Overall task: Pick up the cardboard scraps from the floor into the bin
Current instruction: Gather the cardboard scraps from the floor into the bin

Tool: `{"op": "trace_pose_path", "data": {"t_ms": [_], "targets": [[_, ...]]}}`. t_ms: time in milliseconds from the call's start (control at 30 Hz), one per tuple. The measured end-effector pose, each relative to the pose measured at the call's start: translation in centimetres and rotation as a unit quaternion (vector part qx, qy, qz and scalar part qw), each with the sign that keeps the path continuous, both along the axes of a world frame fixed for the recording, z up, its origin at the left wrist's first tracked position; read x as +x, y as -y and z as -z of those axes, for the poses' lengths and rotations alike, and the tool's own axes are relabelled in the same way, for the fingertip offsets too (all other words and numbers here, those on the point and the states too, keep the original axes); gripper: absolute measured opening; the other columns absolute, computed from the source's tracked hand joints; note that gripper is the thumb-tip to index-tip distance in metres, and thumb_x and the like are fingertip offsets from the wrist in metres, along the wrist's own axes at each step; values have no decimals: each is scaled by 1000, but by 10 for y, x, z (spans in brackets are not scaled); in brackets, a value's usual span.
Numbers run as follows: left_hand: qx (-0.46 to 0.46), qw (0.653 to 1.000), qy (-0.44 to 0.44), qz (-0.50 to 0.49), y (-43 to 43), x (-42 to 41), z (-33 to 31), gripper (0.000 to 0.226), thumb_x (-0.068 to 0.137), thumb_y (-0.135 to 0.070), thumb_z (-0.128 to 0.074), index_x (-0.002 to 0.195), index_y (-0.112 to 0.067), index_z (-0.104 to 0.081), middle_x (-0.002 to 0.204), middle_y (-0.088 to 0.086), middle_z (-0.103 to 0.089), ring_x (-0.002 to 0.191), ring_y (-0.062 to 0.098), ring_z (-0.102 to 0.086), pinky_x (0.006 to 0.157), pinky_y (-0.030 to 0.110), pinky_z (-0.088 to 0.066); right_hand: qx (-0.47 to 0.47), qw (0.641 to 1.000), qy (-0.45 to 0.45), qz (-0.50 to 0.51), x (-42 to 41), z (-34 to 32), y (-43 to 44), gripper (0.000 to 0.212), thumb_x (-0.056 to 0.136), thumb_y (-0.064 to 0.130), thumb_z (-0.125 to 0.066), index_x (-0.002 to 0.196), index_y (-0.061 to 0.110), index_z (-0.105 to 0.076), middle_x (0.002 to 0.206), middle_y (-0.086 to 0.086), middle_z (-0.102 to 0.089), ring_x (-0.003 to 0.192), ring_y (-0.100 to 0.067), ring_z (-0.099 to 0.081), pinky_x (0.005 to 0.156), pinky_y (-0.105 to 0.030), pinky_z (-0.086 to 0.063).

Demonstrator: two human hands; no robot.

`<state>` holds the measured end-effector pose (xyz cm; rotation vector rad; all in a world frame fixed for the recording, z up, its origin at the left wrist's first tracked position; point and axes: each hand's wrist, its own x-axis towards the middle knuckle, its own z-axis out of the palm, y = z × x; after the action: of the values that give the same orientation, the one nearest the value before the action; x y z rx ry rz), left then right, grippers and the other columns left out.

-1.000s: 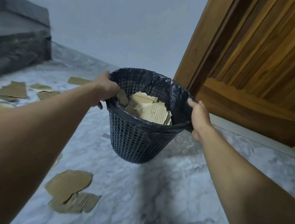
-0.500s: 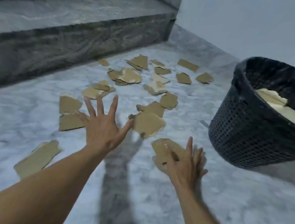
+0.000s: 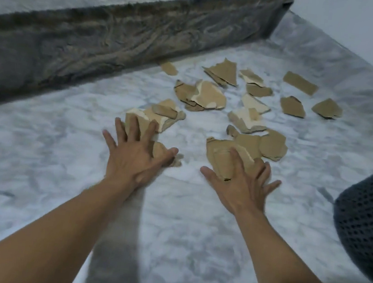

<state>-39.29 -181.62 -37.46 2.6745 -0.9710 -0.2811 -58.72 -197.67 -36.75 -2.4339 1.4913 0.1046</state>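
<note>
Both hands are down among the cardboard scraps (image 3: 212, 95), which lie scattered over the marble floor (image 3: 191, 247) from the middle of the view out to the far right, near the foot of the stone step (image 3: 81, 34). The left hand (image 3: 132, 155) is spread wide, fingers straight, lying flat on the nearest left-hand pile (image 3: 160, 114). It grips nothing. The right hand (image 3: 243, 186) is likewise splayed and gripping nothing, at the near edge of a large scrap (image 3: 221, 159). That scrap's near corner appears to overlap the web of the thumb, so whether the hand rests on it or slides beneath it cannot be told. The bin (image 3: 368, 224) stands at the right edge, near the right forearm, only partly in view.

The main risk is the surface. The pieces are thin and lie flat on smooth stone, so flat palms are likely to push them outward instead of gathering them, widening the scatter. If the hands rake two piles together, loosely overlapped pieces may slide off the stack on the way to the bin and drop short of it. A wide swing to the right could also knock the bin with the forearm and tip it. The small far scrap (image 3: 169, 68) close to the step is easy to miss.
</note>
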Motion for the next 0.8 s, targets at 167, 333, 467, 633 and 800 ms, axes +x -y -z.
{"op": "trace_pose_path", "data": {"t_ms": [167, 333, 467, 633, 800], "targets": [[-36, 998, 21, 50, 79, 7, -5, 93, 82, -91, -27, 150, -28, -30, 169, 7, -17, 155, 34, -7, 122, 59, -8, -3, 999, 2, -37, 24, -2, 40, 124, 58, 104, -39, 156, 31, -19, 169, -9, -6, 156, -38, 4, 117, -72, 0], [-112, 985, 122, 50, 136, 15, -6, 83, 87, -84, -32, 146, -26, -39, 136, 12, -51, 131, 34, -39, 106, 52, -29, -129, 989, 58, -32, 35, 4, 79, 109, 66, 103, -25, 151, 35, -35, 141, -11, -44, 123, -36, -41, 100, -53, -34], [-93, 990, 88, 66, 179, 28, -4, 97, 82, -92, -25, 160, -36, -13, 169, 11, -11, 155, 38, 8, 119, 65, 7, -175, 973, 148, -18, 42, 5, 117, 83, 79, 88, -33, 150, 45, -42, 159, -11, -31, 137, -38, -34, 105, -55, -28], [24, 995, 23, 96, 190, 30, -7, 111, 66, -104, -4, 159, -45, 10, 171, 5, 10, 155, 39, 14, 119, 69, 5, 0, 990, 55, 128, 44, -1, 159, 105, 70, 101, -8, 160, 48, 2, 171, -15, 13, 156, -42, 12, 115, -73, 7], [-6, 998, 18, 64, 192, 26, -15, 112, 66, -104, -12, 153, -34, -28, 162, 8, -24, 154, 32, -11, 123, 63, -4, -14, 996, 23, 89, 60, -8, 155, 113, 77, 96, -19, 164, 25, -6, 162, -20, -20, 149, -42, -13, 117, -67, -3]]}}
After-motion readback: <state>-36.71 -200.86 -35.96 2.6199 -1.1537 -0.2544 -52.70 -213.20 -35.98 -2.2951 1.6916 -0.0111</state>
